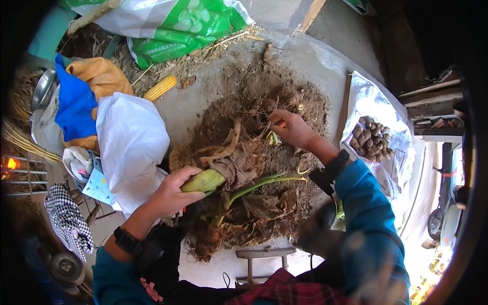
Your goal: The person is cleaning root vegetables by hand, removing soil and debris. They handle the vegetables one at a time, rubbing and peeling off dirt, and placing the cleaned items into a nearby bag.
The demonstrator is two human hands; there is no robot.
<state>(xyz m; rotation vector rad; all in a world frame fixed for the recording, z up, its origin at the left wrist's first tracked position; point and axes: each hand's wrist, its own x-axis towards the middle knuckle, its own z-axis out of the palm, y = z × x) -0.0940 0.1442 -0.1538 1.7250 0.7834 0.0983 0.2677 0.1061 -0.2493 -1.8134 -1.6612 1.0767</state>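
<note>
My left hand (173, 194) grips the thick green stalk (207, 180) of an uprooted plant, probably taro. Brown withered leaf sheaths (238, 167) wrap the stalk's far part, and its far end reaches toward loose soil and roots (263, 110). Over that soil, my right hand (289, 127) has curled fingers; whether they pinch anything is hidden. Just below those fingers is a small white-and-green shoot (273, 138). Nearer my body lies another plant with a green stem (251, 188) and a shaggy root clump (206, 242).
Small brown corms (370, 139) are heaped on a silvery plastic sheet (360, 95) at right. A corn cob (160, 87), a white sack (131, 145) and blue cloth (76, 103) lie left. A green-and-white sack (190, 34) is at the back. A low metal frame (265, 253) stands near me.
</note>
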